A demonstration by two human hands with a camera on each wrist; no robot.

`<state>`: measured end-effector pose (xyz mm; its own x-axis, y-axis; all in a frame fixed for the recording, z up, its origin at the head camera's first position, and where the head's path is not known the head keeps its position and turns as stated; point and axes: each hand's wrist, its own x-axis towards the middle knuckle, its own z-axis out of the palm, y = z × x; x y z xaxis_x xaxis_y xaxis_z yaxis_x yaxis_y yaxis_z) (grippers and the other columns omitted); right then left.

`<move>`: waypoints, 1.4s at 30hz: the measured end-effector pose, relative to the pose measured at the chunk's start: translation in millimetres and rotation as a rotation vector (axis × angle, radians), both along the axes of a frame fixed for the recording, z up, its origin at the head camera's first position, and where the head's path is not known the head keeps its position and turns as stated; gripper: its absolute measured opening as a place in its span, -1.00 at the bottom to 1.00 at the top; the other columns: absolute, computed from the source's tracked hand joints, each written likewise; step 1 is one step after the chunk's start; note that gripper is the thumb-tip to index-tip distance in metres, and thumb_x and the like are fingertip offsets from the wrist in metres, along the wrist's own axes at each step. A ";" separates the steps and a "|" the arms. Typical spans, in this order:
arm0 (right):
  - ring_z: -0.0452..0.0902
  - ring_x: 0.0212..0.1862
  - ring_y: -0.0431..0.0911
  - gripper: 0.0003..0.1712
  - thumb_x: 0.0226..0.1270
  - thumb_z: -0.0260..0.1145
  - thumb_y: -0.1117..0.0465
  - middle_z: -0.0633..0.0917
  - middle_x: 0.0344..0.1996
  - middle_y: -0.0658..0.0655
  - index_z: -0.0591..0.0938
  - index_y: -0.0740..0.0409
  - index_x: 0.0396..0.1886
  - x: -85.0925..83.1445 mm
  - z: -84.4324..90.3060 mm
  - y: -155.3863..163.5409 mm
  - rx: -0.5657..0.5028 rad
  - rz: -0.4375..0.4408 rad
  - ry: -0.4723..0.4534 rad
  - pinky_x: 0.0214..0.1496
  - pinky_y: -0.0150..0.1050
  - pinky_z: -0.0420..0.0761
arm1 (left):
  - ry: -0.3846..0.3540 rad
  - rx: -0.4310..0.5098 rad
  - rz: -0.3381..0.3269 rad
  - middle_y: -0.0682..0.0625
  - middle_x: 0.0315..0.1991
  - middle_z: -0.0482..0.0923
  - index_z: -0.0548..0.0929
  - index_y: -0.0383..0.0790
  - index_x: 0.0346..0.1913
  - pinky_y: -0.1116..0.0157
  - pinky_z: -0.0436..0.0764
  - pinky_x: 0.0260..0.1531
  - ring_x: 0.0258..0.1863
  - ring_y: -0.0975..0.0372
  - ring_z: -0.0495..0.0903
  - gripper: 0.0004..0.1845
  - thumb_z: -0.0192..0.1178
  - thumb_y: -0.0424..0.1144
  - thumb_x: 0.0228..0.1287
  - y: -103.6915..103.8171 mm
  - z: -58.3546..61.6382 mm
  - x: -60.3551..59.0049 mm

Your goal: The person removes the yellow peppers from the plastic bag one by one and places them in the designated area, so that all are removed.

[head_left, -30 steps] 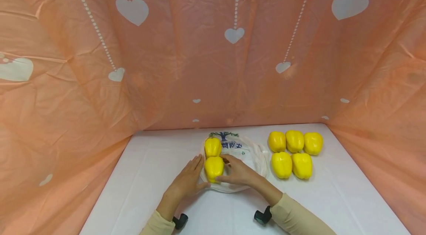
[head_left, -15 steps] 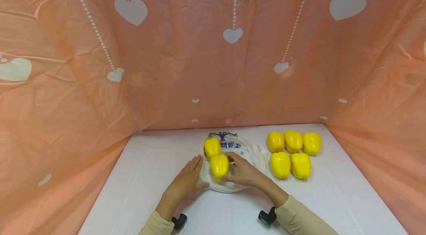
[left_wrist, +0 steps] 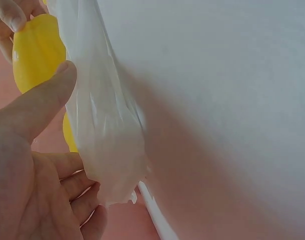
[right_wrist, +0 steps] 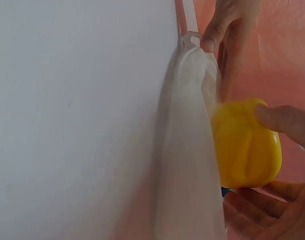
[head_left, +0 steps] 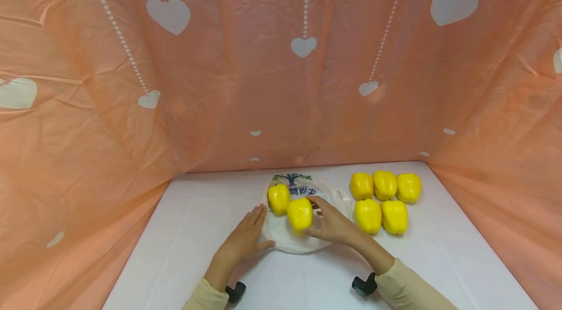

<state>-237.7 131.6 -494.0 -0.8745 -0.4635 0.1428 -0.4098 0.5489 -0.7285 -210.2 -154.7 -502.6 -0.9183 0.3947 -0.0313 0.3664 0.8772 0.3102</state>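
Observation:
My right hand [head_left: 333,223] grips a yellow bell pepper [head_left: 300,216] over a white plastic bag [head_left: 283,239]. In the right wrist view, thumb and fingers hold that bell pepper [right_wrist: 245,145] from opposite sides, just behind the bag's edge. A second yellow bell pepper [head_left: 278,198] sits at the bag's left side, up and left of the held one. Along the bag's left edge lies my left hand [head_left: 243,239], fingers extended and thumb spread. The left wrist view has the thumb and fingertips of this hand [left_wrist: 30,145] touching the bag's side [left_wrist: 107,145].
Several more yellow bell peppers [head_left: 379,202] stand in two rows on the white table [head_left: 197,212], right of the bag. A peach curtain with hearts [head_left: 272,105] encloses the back and sides. Black wrist devices [head_left: 236,292] are worn on both arms.
My right hand has moved the gripped bell pepper to the right and slightly away, apart from where it stood in front of the other one. The left hand stays at the bag's edge.

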 end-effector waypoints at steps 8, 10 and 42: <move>0.45 0.29 0.05 0.05 0.13 0.57 -0.01 0.46 0.35 0.14 0.24 0.18 0.51 5.8 14.7 16.1 0.002 -0.020 0.021 0.35 0.04 0.52 | 0.012 0.006 -0.012 -0.23 0.60 -0.06 0.05 -0.38 0.56 0.01 0.03 0.56 0.58 -0.01 -0.02 0.06 0.33 0.17 0.25 -1.8 -1.6 -1.0; 0.44 0.30 0.04 0.05 0.13 0.56 0.00 0.45 0.36 0.13 0.23 0.17 0.52 7.1 18.4 20.8 0.009 -0.029 0.018 0.36 0.04 0.51 | 0.011 0.013 -0.015 -0.24 0.60 -0.06 0.05 -0.39 0.56 0.00 0.03 0.56 0.57 -0.02 -0.02 0.06 0.33 0.16 0.25 -2.4 -1.3 -0.8; 0.40 0.30 0.21 0.07 0.12 0.55 0.16 0.43 0.30 0.28 0.15 0.23 0.52 17.5 37.1 112.6 0.022 -0.174 0.086 0.35 0.24 0.45 | 0.003 0.051 -0.016 -0.27 0.59 -0.07 0.05 -0.42 0.55 0.00 0.02 0.56 0.57 -0.05 -0.02 0.04 0.32 0.12 0.28 -1.2 1.5 2.6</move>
<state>-220.2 244.2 -456.9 -0.9269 -0.3101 0.2115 -0.3672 0.6325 -0.6820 -207.6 -156.0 -501.1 -0.9121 0.4099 -0.0074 0.3810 0.8543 0.3535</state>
